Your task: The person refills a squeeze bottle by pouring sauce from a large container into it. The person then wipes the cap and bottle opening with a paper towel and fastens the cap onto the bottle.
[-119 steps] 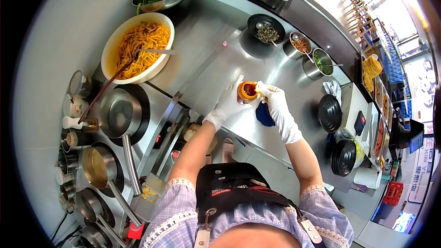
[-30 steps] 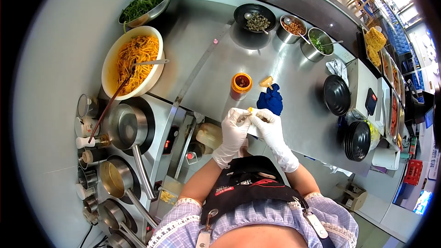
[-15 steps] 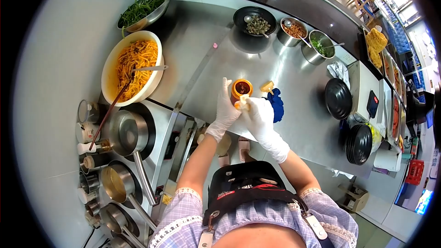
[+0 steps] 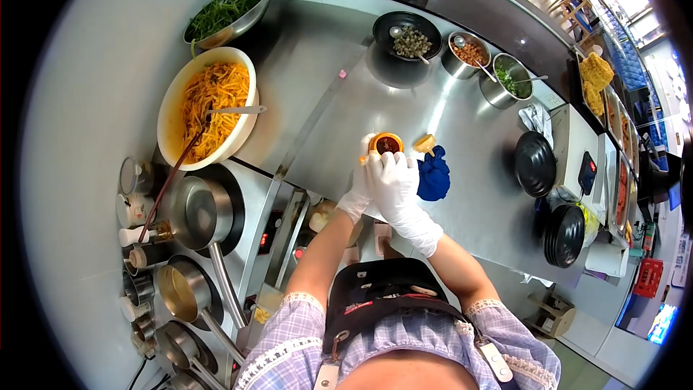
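ideally, we brace the open jar (image 4: 387, 144) upright near the near edge of the counter (image 4: 314, 152), left hand (image 4: 357, 191) wrapped round its side, right hand (image 4: 397, 191) curled lightly against it, its grip hidden.

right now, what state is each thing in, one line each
jar: open, left hand around it
yellowish cap: off, beside the cloth
blue cloth: bunched up
white bowl: uncovered, filled with orange-yellow strips
steel bowl: uncovered, holding greens
large saucepan: uncovered
black dishes: stacked
stove display: lit red
right hand: at the jar, grip unclear
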### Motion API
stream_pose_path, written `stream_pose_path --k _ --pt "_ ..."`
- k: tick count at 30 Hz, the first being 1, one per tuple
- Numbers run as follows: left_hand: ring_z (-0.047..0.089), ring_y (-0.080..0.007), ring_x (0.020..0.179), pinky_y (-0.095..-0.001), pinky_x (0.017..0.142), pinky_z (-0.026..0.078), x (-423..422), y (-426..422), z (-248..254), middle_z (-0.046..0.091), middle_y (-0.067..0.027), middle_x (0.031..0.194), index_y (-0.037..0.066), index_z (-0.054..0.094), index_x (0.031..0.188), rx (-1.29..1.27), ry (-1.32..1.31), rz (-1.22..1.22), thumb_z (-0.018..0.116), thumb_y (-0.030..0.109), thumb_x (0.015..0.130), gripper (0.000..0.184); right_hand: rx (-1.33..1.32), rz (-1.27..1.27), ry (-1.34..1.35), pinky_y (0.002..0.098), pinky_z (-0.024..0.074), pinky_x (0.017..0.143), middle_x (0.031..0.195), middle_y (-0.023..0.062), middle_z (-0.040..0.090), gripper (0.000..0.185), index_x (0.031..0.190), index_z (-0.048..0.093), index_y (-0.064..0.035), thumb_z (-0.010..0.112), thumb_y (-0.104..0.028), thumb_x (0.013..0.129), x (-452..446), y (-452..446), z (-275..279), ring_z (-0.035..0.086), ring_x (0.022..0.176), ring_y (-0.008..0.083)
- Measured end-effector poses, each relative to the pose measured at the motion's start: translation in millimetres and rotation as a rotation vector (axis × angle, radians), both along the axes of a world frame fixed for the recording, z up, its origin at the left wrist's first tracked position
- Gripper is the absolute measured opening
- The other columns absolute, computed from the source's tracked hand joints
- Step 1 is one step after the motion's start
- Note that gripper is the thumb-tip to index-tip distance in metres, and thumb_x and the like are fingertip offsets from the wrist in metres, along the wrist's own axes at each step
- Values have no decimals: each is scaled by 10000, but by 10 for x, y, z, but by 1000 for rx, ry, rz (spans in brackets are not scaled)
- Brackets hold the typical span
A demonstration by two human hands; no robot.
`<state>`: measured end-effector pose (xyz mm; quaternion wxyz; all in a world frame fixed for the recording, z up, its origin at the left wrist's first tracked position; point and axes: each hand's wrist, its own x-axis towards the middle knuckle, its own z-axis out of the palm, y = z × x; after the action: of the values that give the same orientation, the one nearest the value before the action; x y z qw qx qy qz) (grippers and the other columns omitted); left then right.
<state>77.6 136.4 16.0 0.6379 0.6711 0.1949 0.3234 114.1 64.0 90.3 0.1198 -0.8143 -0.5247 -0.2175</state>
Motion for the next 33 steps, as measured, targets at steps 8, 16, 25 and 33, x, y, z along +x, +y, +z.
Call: stream_pose_path --k 8,16,25,33 --pt "572 -225 995 -316 874 489 34 67 -98 546 -116 1098 75 401 1182 64 43 29 716 232 821 503 171 67 224 364 386 686 785 62 535 224 918 619 -83 715 -102 716 50 -126 23 534 738 231" --pt "594 -281 981 -350 858 485 55 69 -57 579 -126 1062 48 431 1174 160 100 85 819 133 691 625 248 9 429 353 390 689 794 81 574 178 887 647 -61 726 -96 731 182 -349 37 522 734 238" --pt "605 -212 1001 -323 883 482 47 70 -5 588 -101 1075 56 405 1186 215 135 82 822 102 669 666 670 -259 1545 192 465 660 784 12 665 143 882 670 21 705 -113 847 397 -394 -216 577 689 47" --pt "594 -190 1011 -318 898 474 54 50 1 572 -97 1091 54 397 1195 212 113 84 838 119 668 690 660 -424 1784 191 426 658 782 -5 650 126 863 659 -39 708 -153 842 386 -469 77 563 713 47"
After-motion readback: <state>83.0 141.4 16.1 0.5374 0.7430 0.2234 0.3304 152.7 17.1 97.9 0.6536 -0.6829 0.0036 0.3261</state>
